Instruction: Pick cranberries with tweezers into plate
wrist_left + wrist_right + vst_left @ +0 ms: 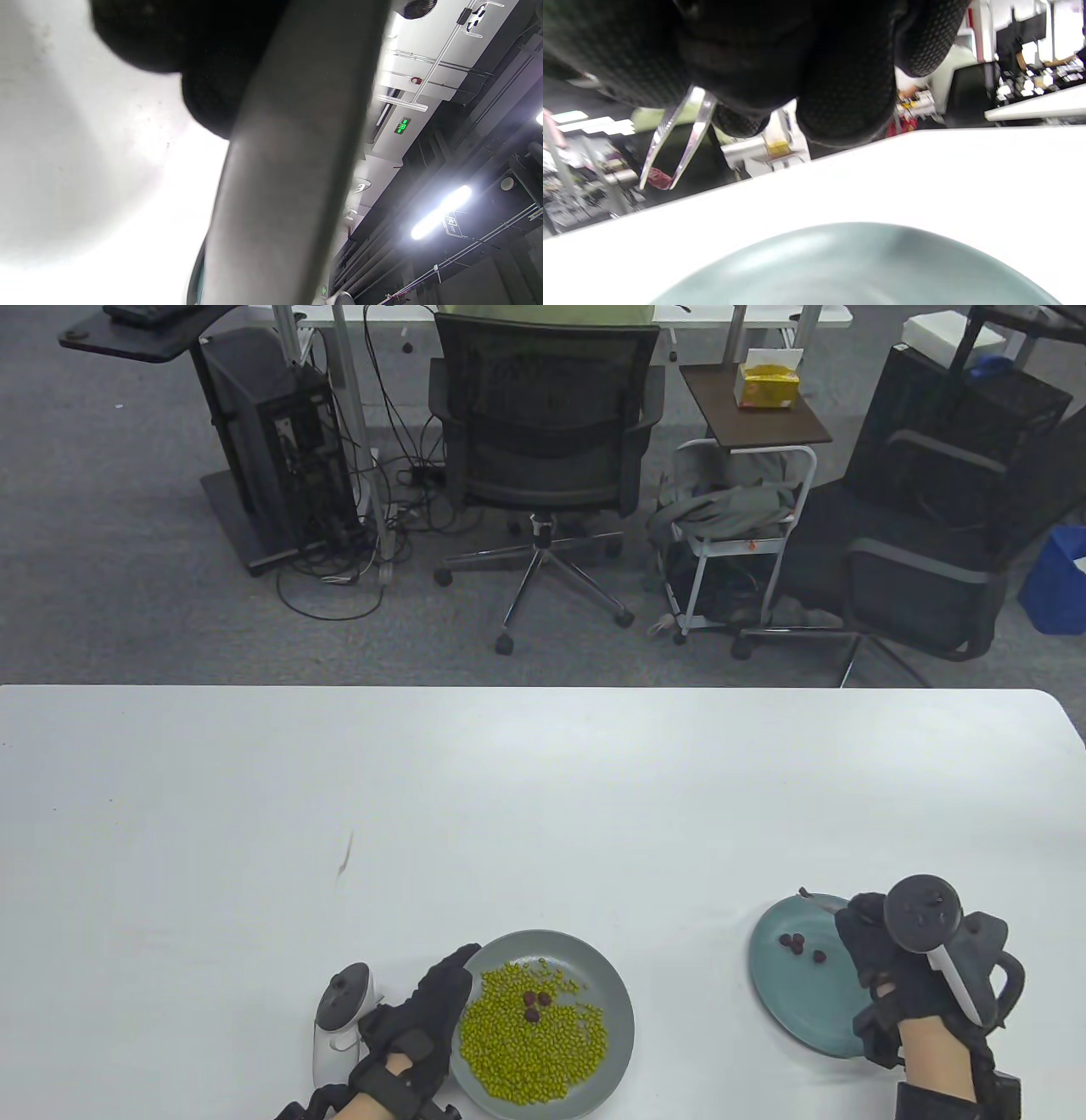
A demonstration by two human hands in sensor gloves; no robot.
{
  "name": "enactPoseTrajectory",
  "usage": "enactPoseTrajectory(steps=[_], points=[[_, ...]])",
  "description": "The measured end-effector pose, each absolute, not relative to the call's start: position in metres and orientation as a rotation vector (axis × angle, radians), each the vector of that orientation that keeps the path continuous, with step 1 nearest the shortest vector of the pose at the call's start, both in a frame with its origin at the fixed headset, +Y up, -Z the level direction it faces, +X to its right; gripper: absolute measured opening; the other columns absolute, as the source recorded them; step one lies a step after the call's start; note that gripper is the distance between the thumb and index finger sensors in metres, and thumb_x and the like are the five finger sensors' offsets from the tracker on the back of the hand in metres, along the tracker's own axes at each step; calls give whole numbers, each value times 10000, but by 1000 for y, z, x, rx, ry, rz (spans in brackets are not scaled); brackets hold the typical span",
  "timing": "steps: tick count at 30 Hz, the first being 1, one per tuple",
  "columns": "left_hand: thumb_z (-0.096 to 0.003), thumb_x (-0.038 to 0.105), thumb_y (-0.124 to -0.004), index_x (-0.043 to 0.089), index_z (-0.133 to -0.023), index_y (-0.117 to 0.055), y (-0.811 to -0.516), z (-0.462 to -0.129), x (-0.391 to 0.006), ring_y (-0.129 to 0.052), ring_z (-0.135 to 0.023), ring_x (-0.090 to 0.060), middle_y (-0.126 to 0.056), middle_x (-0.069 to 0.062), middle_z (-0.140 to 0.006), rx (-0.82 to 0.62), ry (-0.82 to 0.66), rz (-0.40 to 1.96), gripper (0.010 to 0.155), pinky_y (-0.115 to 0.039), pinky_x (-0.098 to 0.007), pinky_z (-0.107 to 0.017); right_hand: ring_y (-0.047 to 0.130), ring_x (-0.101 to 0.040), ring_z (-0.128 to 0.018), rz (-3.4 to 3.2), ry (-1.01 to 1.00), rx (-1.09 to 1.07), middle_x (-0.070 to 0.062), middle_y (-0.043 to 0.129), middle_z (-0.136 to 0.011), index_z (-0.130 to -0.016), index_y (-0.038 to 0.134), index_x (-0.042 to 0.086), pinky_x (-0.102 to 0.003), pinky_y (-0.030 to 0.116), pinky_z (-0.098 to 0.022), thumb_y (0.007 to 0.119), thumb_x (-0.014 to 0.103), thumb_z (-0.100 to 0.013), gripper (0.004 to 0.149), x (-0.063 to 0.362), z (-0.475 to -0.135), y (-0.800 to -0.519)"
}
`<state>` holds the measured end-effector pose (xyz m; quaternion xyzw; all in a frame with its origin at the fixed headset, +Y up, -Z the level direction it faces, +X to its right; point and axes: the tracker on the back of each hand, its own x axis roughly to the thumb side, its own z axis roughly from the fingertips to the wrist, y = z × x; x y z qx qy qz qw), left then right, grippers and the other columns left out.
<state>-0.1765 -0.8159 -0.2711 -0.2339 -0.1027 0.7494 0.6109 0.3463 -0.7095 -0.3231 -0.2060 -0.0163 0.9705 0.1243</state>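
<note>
Overhead, left hand [424, 1010] rests fingers on the bean plate [615, 1010] rim, steadying it; three cranberries [534, 1005] remain. Left wrist: blurred rim only. Right wrist: right hand [780, 63] pinches tweezers [678, 135] gripping a cranberry [656, 178], over teal plate [857, 262].

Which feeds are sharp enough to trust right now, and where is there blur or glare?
Table view: sharp, evenly lit. Left wrist view: plate rim and left hand badly defocused, table blown out. Right wrist view: tweezers fairly clear, near teal plate soft.
</note>
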Motion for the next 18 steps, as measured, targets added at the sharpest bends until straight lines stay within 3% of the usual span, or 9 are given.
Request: enactPoseTrajectory(steps=[10,18], points=[[-525,499,-594,218,-1026,-376,-816,-271,-177,-1034,-449,-249,-694,-64,-924,-538,-233,1730,614,-884,-353,-265,970,-130,-489,2848,186,-736,160,942,-404,-678,940,283,-467,621,-680,826,562,-299,484,358,-332,-735],[-525,499,-595,220,-1026,-376,-816,-271,-177,-1034,-450,-249,-694,-63,-924,-541,-234,1726,614,-884,-353,-265,954,-128,-519,2793,-86,-635,164,931,-436,-707,912,294,-466,601,-695,809,562,-320,482,346,-327,-714]])
